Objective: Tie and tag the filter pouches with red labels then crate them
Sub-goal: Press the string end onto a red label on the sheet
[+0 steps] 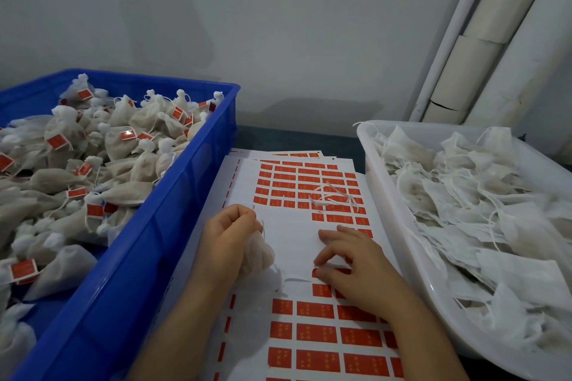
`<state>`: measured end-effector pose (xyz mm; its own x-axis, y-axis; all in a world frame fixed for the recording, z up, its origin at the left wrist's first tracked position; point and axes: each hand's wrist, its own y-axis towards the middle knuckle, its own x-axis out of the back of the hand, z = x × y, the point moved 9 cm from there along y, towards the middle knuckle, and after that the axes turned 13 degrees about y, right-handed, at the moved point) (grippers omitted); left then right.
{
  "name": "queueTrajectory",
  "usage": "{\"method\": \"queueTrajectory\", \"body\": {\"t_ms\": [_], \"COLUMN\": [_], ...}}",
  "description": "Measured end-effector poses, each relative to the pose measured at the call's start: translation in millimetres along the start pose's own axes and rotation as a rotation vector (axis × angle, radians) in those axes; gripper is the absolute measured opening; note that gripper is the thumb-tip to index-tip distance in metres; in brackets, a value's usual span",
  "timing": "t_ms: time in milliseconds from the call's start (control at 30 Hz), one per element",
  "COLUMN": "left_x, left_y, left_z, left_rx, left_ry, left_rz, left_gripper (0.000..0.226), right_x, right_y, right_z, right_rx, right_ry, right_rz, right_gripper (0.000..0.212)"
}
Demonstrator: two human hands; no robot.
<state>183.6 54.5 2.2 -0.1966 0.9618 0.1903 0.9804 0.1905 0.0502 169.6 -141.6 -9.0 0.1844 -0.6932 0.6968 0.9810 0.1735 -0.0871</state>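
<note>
With curled fingers (245,214) of left hand (229,235), gripping a filter pouch (258,252) over left part of label sheet (288,232). With bent fingers of right hand (356,266), touching a red label (340,271) at middle of sheet; pinched or not, cannot tell. Right of sheet, white tray (388,189) full of loose pouches (464,195).

We see a small packing workroom (batch handwork, plainly): a blue plastic crate (139,257) heaped with tagged filter pouches (123,139), a white plastic tub (387,189) full of untied pouches (464,195), sheets of red sticker labels (315,309) between them, and a bare grey wall (278,25) with lagged pipes (473,52).
</note>
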Motion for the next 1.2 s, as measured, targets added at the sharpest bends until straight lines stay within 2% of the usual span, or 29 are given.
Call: {"method": "queueTrajectory", "body": {"t_ms": [567,733,867,1033,1200], "left_x": [-1.3,-4.4,-10.6,-25.9,-27.9], "left_y": [-2.4,-2.4,0.0,-0.4,3.4], "left_z": [-3.8,-0.1,8.5,16.9,25.9], "left_rx": [0.013,0.049,0.122,0.152,0.272], "left_ry": [0.012,0.032,0.120,0.304,0.382], "left_rz": [0.003,0.032,0.055,0.181,0.195], "left_gripper": [0.020,0.021,0.022,0.020,0.024], "right_x": [0.5,1.0,0.6,3.4,3.8], "right_y": [2.0,1.7,1.5,0.3,-0.2], "right_z": [2.0,0.9,-0.8,-2.1,-3.1], "right_rx": [0.026,0.027,0.016,0.002,0.003], "right_ry": [0.002,0.032,0.082,0.141,0.168], "right_rz": [-0.031,-0.028,-0.024,-0.036,-0.037], "right_gripper": [0.006,0.014,0.013,0.011,0.010]}}
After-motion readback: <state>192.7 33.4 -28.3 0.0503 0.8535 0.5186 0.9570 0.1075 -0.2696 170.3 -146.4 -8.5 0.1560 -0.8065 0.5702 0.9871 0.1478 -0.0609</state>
